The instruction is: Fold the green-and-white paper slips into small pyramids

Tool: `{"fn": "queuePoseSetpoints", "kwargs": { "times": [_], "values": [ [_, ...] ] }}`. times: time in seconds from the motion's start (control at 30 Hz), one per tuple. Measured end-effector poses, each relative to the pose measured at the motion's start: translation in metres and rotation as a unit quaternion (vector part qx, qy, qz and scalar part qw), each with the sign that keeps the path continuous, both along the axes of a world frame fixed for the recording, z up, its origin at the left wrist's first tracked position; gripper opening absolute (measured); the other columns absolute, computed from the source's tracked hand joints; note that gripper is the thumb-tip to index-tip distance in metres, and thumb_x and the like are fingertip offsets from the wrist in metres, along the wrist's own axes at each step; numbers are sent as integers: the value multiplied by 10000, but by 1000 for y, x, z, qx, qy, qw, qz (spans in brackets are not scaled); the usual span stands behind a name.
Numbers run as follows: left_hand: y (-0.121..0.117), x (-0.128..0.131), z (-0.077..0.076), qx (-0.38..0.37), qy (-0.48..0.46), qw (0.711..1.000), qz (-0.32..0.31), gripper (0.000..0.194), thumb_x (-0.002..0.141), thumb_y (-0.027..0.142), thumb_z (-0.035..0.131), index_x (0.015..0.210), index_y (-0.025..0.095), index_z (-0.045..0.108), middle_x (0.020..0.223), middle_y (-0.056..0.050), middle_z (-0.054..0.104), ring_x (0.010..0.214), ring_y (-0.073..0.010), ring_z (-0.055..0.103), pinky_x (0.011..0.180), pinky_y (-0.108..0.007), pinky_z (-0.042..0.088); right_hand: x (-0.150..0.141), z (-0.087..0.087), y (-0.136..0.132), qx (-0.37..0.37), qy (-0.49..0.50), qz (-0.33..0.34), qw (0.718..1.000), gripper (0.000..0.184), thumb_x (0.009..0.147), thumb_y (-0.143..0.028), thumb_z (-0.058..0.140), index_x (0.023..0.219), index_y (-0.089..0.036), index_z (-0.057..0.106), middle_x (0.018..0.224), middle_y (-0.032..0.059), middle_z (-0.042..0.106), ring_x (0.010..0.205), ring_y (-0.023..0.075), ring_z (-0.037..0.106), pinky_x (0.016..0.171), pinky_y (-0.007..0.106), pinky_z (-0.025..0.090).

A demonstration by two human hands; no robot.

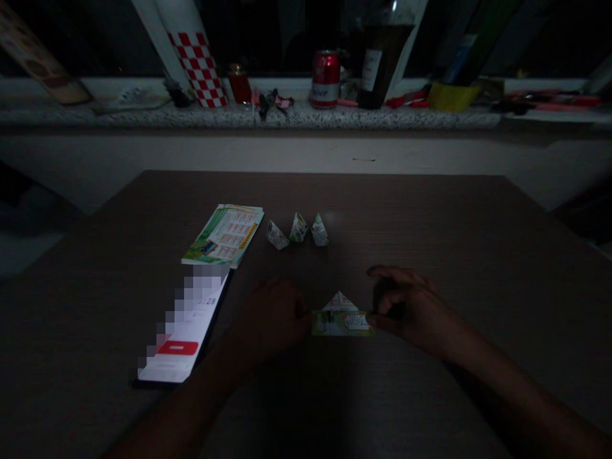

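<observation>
A partly folded piece of printed paper (342, 322) is held between my two hands above the table, its upper part a small triangle and its lower part a green strip. My left hand (277, 315) grips the strip's left end, its fingers curled in shadow. At the right end, my right hand (406, 303) pinches the strip between thumb and fingertip, with the index finger raised. Beyond the hands stand three small folded paper pieces (299, 228) in a row. A stack of printed calendar cards (224, 236) lies to their left.
A phone with a lit screen (186, 338) lies beside my left forearm on the brown table (430, 217). On the granite windowsill (291, 118) stand a red can (326, 80), a dark bottle (380, 64), a checkered container (198, 67) and a yellow holder (452, 95).
</observation>
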State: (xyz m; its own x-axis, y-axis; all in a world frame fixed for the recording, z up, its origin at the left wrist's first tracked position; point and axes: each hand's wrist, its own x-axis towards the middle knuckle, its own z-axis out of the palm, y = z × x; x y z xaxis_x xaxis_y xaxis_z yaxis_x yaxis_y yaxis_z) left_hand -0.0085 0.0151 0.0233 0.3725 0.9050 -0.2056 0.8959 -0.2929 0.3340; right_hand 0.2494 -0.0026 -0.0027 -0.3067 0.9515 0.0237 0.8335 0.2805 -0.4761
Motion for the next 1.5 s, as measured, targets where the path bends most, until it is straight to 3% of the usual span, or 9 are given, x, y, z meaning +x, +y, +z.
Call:
{"fn": "queuePoseSetpoints", "kwargs": {
  "times": [0.2, 0.3, 0.43, 0.6, 0.73, 0.9, 1.03, 1.27, 1.5],
  "values": [
    [-1, -1, -5, 14, -54, 998, -16, 100, 723, 245, 630, 800, 193, 667, 852, -48, 647, 865, -248, 586, 753, -361, 422, 1, -6, 3, 41, 35, 44, 998, 59, 725, -275, 731, 766, -250, 698, 1242, 58, 588, 1163, 313, 521, 953, 527, 363],
    [-3, 2, -7, 28, -81, 996, -31, 260, 708, 170, 605, 961, 200, 653, 964, -53, 640, 933, -244, 574, 820, -370, 420, -6, -9, 2, 59, 54, 74, 994, 258, 750, -238, 696, 1007, -259, 676, 1231, 75, 595, 1167, 292, 519, 967, 488, 372],
    [-5, 6, -7, 21, -87, 994, -55, 287, 704, 135, 574, 968, 205, 663, 994, -57, 628, 966, -243, 556, 866, -381, 408, -21, -10, -2, 71, 62, 86, 992, 363, 778, -264, 683, 1138, -259, 636, 1283, 95, 567, 1203, 307, 486, 980, 497, 359],
    [-8, 14, -9, 29, -111, 992, -57, 231, 703, 138, 598, 922, 187, 654, 973, -54, 606, 967, -234, 539, 870, -369, 409, -32, -8, -3, 63, 106, 83, 989, 351, 751, -174, 701, 1089, -234, 630, 1213, 89, 610, 1163, 287, 516, 971, 474, 377],
    [-12, 23, -16, 36, -173, 983, -47, 219, 760, 240, 641, 971, 182, 646, 966, -49, 633, 941, -227, 549, 857, -359, 412, -33, -9, -3, 32, 192, 57, 979, 235, 754, -145, 702, 963, -226, 629, 950, 48, 691, 926, 223, 624, 837, 388, 477],
    [-14, 31, -17, -99, -301, 948, 28, 231, 817, 355, 633, 955, 179, 690, 908, -25, 705, 854, -202, 629, 759, -294, 453, -34, -12, -8, -24, 352, 17, 936, 168, 794, -201, 689, 941, -214, 609, 811, 19, 711, 722, 162, 680, 630, 263, 544],
    [-14, 30, -13, -182, -395, 897, 82, 208, 819, 328, 636, 946, 189, 725, 874, 0, 743, 820, -191, 664, 691, -245, 469, -33, -9, -11, 59, 375, -13, 925, 191, 754, -203, 738, 903, -213, 619, 781, 12, 708, 691, 158, 683, 610, 251, 556],
    [-14, 27, -9, -140, -435, 878, 144, 159, 769, 294, 689, 855, 173, 746, 804, -10, 749, 755, -182, 671, 639, -229, 480, -26, 4, -10, 214, 315, 29, 924, 163, 778, -112, 702, 907, -212, 693, 900, 66, 695, 817, 203, 667, 704, 336, 550],
    [-17, 27, -10, -120, -446, 875, 146, 159, 762, 299, 701, 849, 174, 751, 782, -12, 742, 745, -184, 669, 643, -235, 497, -28, 5, -9, 209, 292, 47, 932, 169, 813, -142, 661, 943, -229, 724, 874, 62, 707, 776, 204, 663, 670, 342, 549]
  ]
}}
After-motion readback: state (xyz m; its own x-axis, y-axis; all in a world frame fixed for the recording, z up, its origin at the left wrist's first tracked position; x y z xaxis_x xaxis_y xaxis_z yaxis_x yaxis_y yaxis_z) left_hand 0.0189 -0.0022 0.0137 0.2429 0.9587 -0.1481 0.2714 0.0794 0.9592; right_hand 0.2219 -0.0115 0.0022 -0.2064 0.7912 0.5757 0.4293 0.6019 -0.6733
